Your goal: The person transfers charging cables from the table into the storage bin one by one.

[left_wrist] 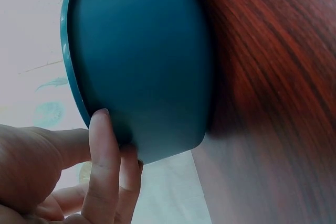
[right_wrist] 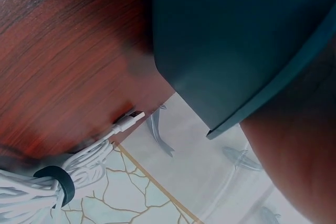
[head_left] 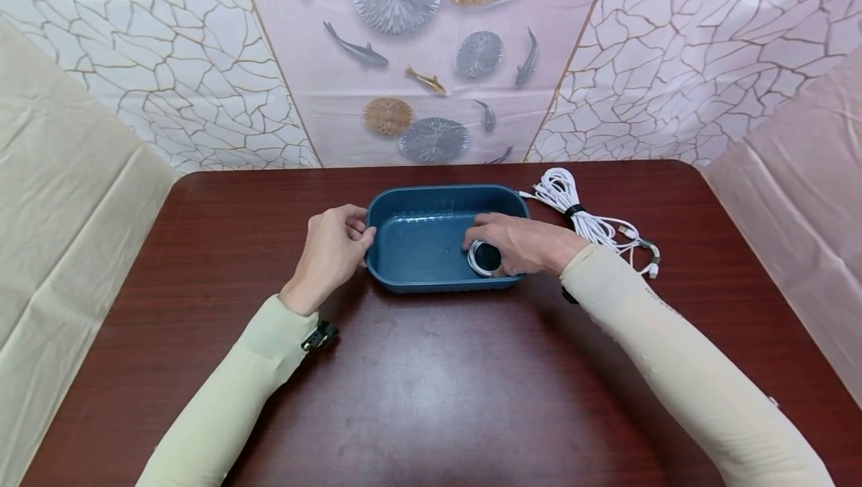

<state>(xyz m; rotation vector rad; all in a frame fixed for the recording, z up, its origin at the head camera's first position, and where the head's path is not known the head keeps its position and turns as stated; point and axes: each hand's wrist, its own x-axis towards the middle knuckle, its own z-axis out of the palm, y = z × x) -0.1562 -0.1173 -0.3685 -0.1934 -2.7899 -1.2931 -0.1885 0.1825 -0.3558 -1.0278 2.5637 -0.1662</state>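
Observation:
A blue-green oblong plastic basin (head_left: pixel 424 247) stands on the table. My left hand (head_left: pixel 334 244) pinches its left rim between thumb and fingers; in the left wrist view, the fingers (left_wrist: pixel 105 166) lie against the basin's outer wall. Over the right end, my right hand (head_left: pixel 518 242) reaches down inside, its fingers curled around a small coiled white cable (head_left: pixel 474 262). The coil's middle looks dark, and part of it is hidden under the hand. The right wrist view shows the basin's outer wall (right_wrist: pixel 220 40) and a blurred part of my right hand (right_wrist: pixel 294 156).
A bundle of white cables (head_left: pixel 592 229) with a black strap (head_left: pixel 575 210) lies right of the basin, beside my right wrist. One USB plug (right_wrist: pixel 130 121) points toward the basin. The dark red-brown table (head_left: pixel 417 382) is bordered by patterned cloth (head_left: pixel 431 60) at the back.

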